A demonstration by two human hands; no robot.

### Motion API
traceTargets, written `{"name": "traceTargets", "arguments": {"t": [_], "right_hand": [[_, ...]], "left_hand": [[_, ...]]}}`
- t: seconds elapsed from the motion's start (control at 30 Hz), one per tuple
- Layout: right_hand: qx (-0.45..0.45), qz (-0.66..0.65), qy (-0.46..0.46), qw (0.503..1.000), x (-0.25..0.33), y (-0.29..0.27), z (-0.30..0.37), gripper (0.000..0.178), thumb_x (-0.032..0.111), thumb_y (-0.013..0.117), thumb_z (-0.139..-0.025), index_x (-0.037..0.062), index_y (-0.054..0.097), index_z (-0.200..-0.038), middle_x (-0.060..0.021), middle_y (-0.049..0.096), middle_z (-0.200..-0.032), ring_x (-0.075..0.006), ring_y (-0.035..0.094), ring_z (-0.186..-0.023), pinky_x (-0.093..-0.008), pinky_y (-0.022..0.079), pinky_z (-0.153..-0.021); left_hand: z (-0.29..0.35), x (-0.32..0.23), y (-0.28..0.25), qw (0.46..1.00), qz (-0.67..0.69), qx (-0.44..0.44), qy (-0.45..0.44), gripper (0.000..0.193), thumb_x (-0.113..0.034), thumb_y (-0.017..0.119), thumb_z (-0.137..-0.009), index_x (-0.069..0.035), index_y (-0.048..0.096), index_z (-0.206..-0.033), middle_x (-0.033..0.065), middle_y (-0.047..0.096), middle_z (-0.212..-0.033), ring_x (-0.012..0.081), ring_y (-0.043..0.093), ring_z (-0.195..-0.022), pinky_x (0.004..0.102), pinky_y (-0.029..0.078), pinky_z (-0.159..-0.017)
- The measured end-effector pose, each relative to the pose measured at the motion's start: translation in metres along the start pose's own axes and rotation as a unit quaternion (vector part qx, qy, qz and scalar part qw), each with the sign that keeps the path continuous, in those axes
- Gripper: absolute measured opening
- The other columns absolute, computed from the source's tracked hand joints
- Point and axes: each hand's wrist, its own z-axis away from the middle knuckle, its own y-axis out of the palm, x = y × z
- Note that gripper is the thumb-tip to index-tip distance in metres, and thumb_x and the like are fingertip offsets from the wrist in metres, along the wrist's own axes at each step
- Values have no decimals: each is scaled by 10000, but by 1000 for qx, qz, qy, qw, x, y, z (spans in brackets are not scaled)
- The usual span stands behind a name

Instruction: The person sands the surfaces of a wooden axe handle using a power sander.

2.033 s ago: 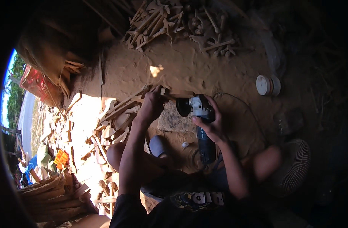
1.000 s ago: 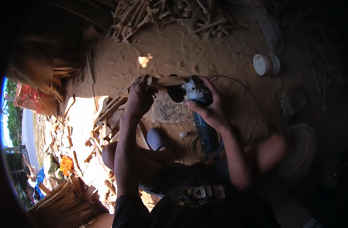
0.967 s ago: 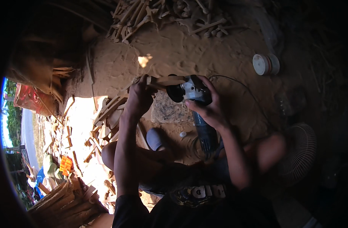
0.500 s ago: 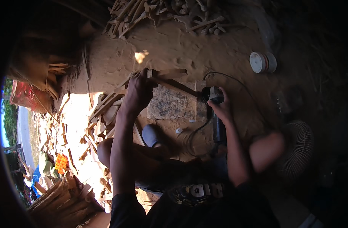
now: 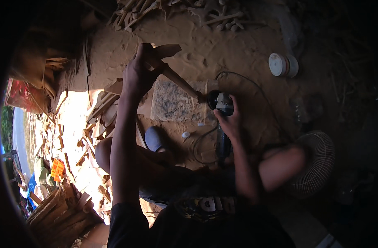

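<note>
My left hand [image 5: 136, 78] is closed round the top of a branched wooden piece [image 5: 179, 80], which has a long straight arm and a shorter, broader one. The long arm slants down to the right, its end close beside the dark disc of an angle grinder [image 5: 224, 104]. Whether disc and wood touch, I cannot tell. My right hand [image 5: 231, 123] grips the grinder by its head, and its dark body points down toward my lap. Beneath the wood lies a flat, stained block [image 5: 172, 103] on the dusty ground.
Many cut wooden pieces [image 5: 104, 109] are heaped left of the block, with another pile [image 5: 145, 10] at the far edge. A cable [image 5: 259, 84] loops round the grinder. A white tub [image 5: 278, 65] lies at far right, and a fan's wire guard [image 5: 315, 163] is beside my right knee.
The wooden piece has been raised and tilted more steeply in my left hand. Its far end has come away a little from the grinder's head. The whole view has shifted slightly.
</note>
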Motion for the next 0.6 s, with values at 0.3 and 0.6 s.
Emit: {"name": "traceTargets", "arguments": {"t": [0.3, 0.6], "right_hand": [[58, 44, -51, 996, 23, 27, -17, 819, 217, 858, -849, 7, 473, -1541, -196, 647, -1379, -277, 642, -1264, -394, 501, -1086], [69, 90, -40, 993, 20, 36, -14, 842, 201, 826, -827, 48, 455, -1567, -225, 682, -1337, -331, 684, -1234, -419, 521, -1070]], "left_hand": [[10, 36, 3, 996, 37, -46, -73, 470, -142, 872, -821, -85, 561, -1168, 110, 768, -983, 303, 768, -1000, 428, 587, -827], [7, 41, 4, 996, 41, -55, -60, 486, -173, 862, -824, -75, 561, -1192, 134, 772, -1014, 337, 771, -975, 445, 597, -833]]}}
